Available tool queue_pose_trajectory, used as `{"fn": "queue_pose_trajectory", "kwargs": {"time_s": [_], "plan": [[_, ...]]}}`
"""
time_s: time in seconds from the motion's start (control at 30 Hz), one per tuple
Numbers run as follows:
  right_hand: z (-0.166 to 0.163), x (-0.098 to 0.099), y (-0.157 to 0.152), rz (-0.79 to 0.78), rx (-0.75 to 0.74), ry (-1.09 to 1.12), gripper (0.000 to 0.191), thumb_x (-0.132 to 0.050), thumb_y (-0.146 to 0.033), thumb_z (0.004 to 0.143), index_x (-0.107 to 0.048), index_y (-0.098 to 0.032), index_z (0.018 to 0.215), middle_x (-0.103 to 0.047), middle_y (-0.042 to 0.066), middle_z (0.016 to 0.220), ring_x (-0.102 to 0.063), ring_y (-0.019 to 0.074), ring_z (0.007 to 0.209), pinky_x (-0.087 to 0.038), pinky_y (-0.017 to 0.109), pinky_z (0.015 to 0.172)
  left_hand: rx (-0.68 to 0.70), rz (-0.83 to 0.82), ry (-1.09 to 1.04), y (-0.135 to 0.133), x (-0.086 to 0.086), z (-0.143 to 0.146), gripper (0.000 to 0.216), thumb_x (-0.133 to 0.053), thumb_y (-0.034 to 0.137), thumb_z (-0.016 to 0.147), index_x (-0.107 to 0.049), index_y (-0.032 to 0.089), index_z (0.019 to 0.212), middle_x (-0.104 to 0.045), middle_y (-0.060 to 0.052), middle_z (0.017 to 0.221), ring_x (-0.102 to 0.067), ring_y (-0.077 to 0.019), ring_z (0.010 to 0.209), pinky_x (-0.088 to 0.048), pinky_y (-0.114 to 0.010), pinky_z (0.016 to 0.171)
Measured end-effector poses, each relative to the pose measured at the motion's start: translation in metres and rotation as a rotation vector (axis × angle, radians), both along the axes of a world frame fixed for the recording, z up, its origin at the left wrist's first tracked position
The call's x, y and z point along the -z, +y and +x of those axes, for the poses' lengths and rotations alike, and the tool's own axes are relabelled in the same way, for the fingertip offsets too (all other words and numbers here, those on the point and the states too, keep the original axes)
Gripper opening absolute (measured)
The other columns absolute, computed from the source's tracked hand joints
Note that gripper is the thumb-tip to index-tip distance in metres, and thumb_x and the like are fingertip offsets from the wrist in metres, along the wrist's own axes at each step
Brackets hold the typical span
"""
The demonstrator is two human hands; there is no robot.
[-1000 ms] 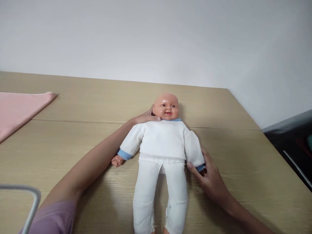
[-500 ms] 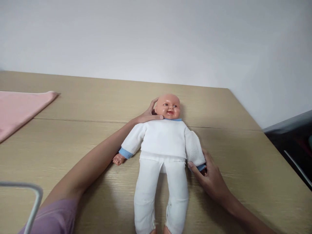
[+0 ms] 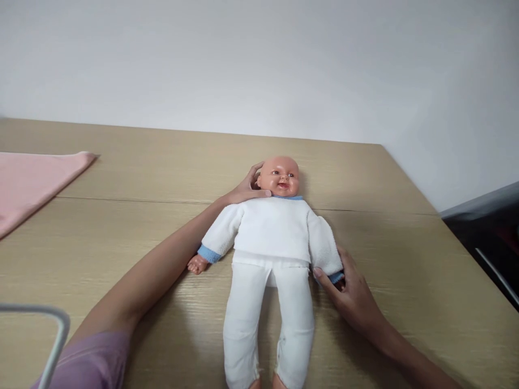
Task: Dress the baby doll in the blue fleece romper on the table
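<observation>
Head view: near the frame's centre, the left hand (image 3: 248, 186) holds the head (image 3: 279, 175) of a doll (image 3: 271, 229); lower right of centre, the right hand (image 3: 352, 300) grasps its sleeve (image 3: 324, 246).

The bald doll (image 3: 271, 251) lies face up — head to twelve o'clock, legs to six, arms at eight and five — in a blue-cuffed white top (image 3: 271, 227) and white trousers (image 3: 245, 313).

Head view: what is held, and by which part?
A bald plastic doll in white: left hand cupping its head, right hand around its lower white sleeve.
</observation>
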State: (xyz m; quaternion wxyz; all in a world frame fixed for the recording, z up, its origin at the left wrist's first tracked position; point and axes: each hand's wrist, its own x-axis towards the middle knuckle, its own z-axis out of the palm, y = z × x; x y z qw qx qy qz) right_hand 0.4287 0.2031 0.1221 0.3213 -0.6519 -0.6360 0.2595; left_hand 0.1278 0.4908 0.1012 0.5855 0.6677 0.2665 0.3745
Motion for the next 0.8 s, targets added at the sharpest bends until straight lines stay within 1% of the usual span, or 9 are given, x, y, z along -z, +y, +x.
{"fn": "queue_pose_trajectory", "kwargs": {"time_s": [0.2,0.33,0.47,0.57,0.7,0.8], "plan": [[-0.0005,0.0002,0.0012,0.013,0.003,-0.005,0.057,-0.068,-0.061,0.104,-0.059,-0.024,0.146,-0.075,0.012,0.131,-0.074,0.0320,0.113,-0.061,0.045,0.097,-0.019,0.037,-0.005,-0.0008,-0.0004,0.0016,0.126,-0.102,0.060,0.067,-0.033,0.034,0.169,-0.049,-0.019,0.167,-0.048,-0.0477,0.158,-0.045,-0.062,0.126],[-0.0004,0.0007,0.0012,0.014,-0.002,-0.004,0.056,-0.067,-0.060,0.105,-0.058,-0.024,0.146,-0.076,0.012,0.131,-0.074,0.0322,0.115,-0.061,0.046,0.101,-0.031,0.040,0.003,-0.0010,-0.0002,0.0023,0.126,-0.102,0.060,0.066,-0.033,0.034,0.169,-0.047,-0.019,0.169,-0.048,-0.0484,0.158,-0.046,-0.063,0.125],[-0.0003,0.0005,0.0010,0.014,-0.003,-0.003,0.057,-0.068,-0.062,0.104,-0.058,-0.024,0.147,-0.075,0.013,0.132,-0.074,0.0325,0.114,-0.061,0.047,0.100,-0.028,0.023,-0.020,-0.0016,-0.0012,0.0038,0.127,-0.103,0.059,0.064,-0.035,0.033,0.168,-0.048,-0.021,0.169,-0.046,-0.0500,0.160,-0.045,-0.064,0.126],[0.0000,0.0008,0.0013,-0.001,0.000,-0.004,0.059,-0.068,-0.063,0.103,-0.058,-0.024,0.147,-0.075,0.013,0.130,-0.074,0.0331,0.113,-0.062,0.047,0.099,-0.021,-0.005,-0.033,-0.0033,-0.0023,0.0045,0.127,-0.103,0.058,0.065,-0.036,0.032,0.169,-0.050,-0.021,0.170,-0.046,-0.0493,0.161,-0.044,-0.064,0.128],[0.0001,0.0003,0.0023,0.009,-0.003,-0.002,0.058,-0.067,-0.062,0.103,-0.058,-0.025,0.147,-0.075,0.013,0.132,-0.074,0.0337,0.115,-0.061,0.048,0.101,-0.019,-0.032,-0.030,-0.0059,-0.0037,0.0041,0.123,-0.102,0.058,0.068,-0.037,0.033,0.169,-0.056,-0.019,0.166,-0.050,-0.0477,0.158,-0.043,-0.064,0.128],[-0.0005,-0.0014,0.0031,0.018,-0.003,-0.009,0.057,-0.067,-0.060,0.103,-0.059,-0.024,0.146,-0.076,0.014,0.131,-0.074,0.0343,0.116,-0.061,0.049,0.102,-0.017,-0.046,-0.026,-0.0069,-0.0056,0.0036,0.123,-0.103,0.059,0.067,-0.039,0.030,0.169,-0.054,-0.021,0.169,-0.050,-0.0488,0.158,-0.043,-0.064,0.129]]}}
